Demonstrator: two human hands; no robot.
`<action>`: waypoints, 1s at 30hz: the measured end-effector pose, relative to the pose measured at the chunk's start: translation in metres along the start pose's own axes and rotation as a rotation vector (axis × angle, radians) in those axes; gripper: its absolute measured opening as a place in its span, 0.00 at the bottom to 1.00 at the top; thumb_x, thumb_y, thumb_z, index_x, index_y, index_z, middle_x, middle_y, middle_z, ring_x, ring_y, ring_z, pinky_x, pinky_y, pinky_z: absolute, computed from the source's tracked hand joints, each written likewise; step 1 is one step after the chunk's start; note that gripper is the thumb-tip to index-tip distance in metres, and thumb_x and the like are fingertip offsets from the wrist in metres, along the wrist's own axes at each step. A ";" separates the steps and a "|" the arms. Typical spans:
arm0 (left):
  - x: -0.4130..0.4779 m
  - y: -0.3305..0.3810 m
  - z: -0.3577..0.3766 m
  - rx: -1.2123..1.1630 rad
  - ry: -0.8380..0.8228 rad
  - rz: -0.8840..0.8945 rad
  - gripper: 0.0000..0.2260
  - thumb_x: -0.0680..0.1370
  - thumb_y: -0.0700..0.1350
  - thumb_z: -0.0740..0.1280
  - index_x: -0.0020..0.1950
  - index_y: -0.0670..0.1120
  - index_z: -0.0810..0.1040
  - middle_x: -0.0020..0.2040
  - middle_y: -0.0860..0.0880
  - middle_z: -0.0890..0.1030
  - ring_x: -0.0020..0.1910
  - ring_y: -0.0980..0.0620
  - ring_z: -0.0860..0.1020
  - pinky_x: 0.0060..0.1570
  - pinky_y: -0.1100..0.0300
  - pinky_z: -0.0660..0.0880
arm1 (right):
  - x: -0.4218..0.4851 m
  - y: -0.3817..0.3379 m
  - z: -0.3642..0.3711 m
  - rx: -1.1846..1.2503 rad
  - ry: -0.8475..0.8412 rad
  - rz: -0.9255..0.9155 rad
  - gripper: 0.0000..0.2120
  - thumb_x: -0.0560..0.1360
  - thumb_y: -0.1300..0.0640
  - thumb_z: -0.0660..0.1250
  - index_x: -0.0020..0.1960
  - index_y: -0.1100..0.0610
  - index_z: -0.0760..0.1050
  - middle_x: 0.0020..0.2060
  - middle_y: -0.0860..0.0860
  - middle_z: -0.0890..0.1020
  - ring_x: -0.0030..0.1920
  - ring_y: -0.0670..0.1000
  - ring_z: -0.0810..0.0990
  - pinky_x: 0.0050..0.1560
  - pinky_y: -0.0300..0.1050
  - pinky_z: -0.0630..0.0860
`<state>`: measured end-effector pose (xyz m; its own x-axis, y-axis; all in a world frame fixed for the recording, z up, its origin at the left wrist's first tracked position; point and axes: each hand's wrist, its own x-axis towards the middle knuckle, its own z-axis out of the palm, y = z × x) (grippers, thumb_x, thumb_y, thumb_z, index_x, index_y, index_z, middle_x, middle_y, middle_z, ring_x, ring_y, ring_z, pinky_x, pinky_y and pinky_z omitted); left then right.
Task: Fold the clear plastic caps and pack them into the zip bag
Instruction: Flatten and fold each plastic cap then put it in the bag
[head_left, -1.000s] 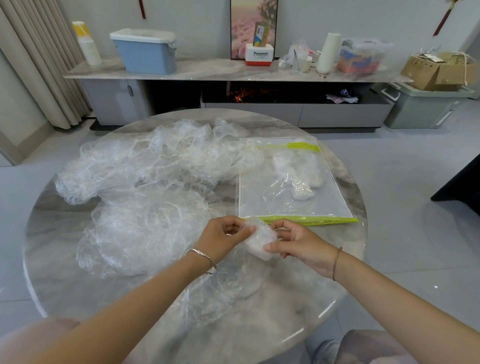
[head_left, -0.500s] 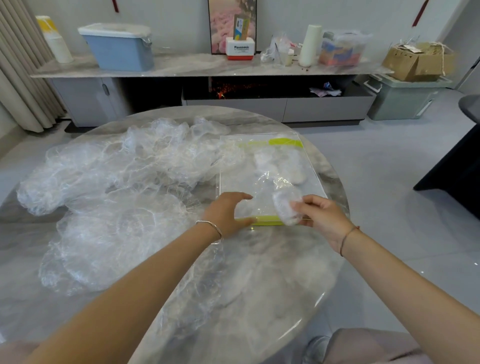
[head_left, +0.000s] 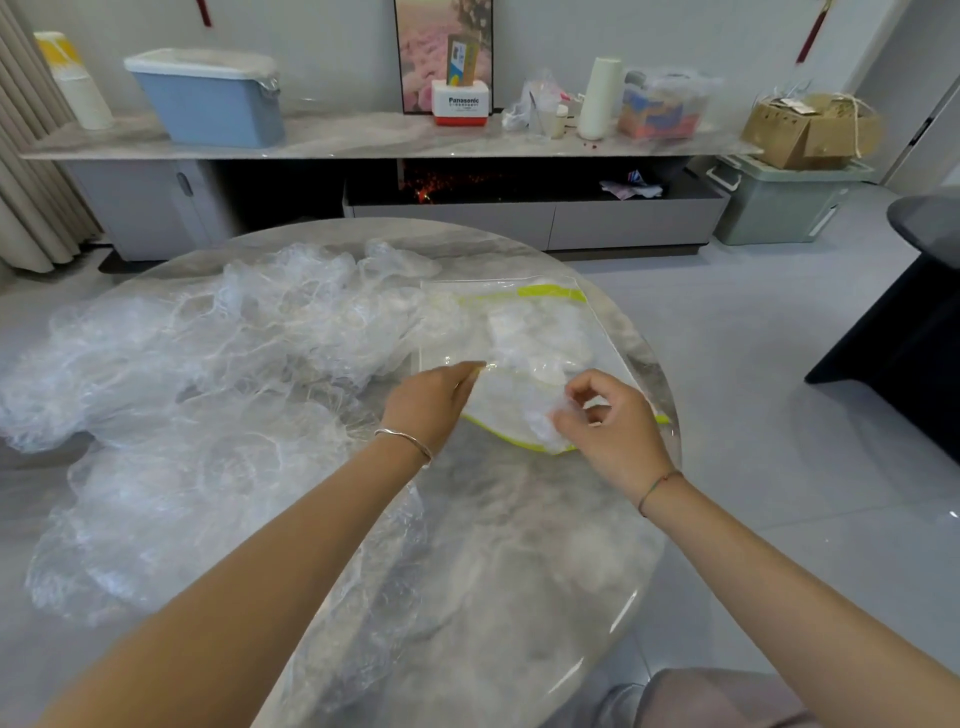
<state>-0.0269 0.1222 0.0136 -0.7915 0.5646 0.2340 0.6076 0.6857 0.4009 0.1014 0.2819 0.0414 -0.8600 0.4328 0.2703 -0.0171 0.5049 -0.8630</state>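
At a round marble table (head_left: 519, 551), a person packs folded clear plastic caps into a zip bag (head_left: 551, 293), seen from a head-worn camera looking down over both forearms. The left hand (head_left: 431, 402) pinches the bag's top film between thumb and fingertips and lifts it, opening the near, green-edged mouth. The right hand (head_left: 615, 434) has its fingers curled round a small folded cap (head_left: 540, 423), which sits right at that raised mouth, touching the green edge; whether it has passed the lip cannot be told through the clear film. Several folded caps already packed (head_left: 540, 332) lie deeper in the bag, which rests flat on the far right part of the table. A large heap of loose caps (head_left: 208, 374) covers the left half, so the job looks far from finished.

The step in hand appears to be insertion. The next move likely calls for sliding the bundle under the lifted film toward the others without letting it spring open, then letting go.

Half a second earlier the left hand lay on the bag's near edge with the film flat, and the cap was held just beside it; the film is now raised and the cap has come to the opening. A full second earlier both hands held the cap together, nearer the person and short of the bag.
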 end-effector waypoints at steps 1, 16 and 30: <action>0.000 0.005 -0.003 -0.009 0.071 0.018 0.16 0.83 0.51 0.53 0.67 0.55 0.72 0.57 0.50 0.80 0.55 0.47 0.78 0.46 0.55 0.72 | 0.000 -0.001 0.004 -0.108 -0.007 -0.118 0.12 0.66 0.66 0.69 0.36 0.51 0.71 0.34 0.46 0.73 0.33 0.49 0.73 0.35 0.42 0.73; -0.014 0.018 -0.009 0.013 0.116 0.058 0.16 0.82 0.53 0.52 0.65 0.55 0.74 0.53 0.52 0.81 0.50 0.47 0.79 0.40 0.56 0.71 | 0.018 0.066 0.032 -0.948 -0.303 -0.303 0.18 0.75 0.50 0.56 0.49 0.57 0.82 0.49 0.54 0.82 0.56 0.58 0.79 0.64 0.52 0.66; -0.008 0.013 -0.006 0.057 0.087 0.020 0.16 0.83 0.53 0.50 0.67 0.59 0.70 0.56 0.55 0.80 0.53 0.51 0.77 0.40 0.61 0.66 | 0.054 0.081 0.058 -0.986 -0.540 0.073 0.27 0.81 0.40 0.41 0.77 0.46 0.42 0.77 0.46 0.48 0.76 0.54 0.39 0.71 0.58 0.33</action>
<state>-0.0128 0.1236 0.0222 -0.7806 0.5378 0.3185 0.6238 0.7014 0.3448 0.0237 0.3027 -0.0390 -0.9547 0.2264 -0.1932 0.2471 0.9647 -0.0906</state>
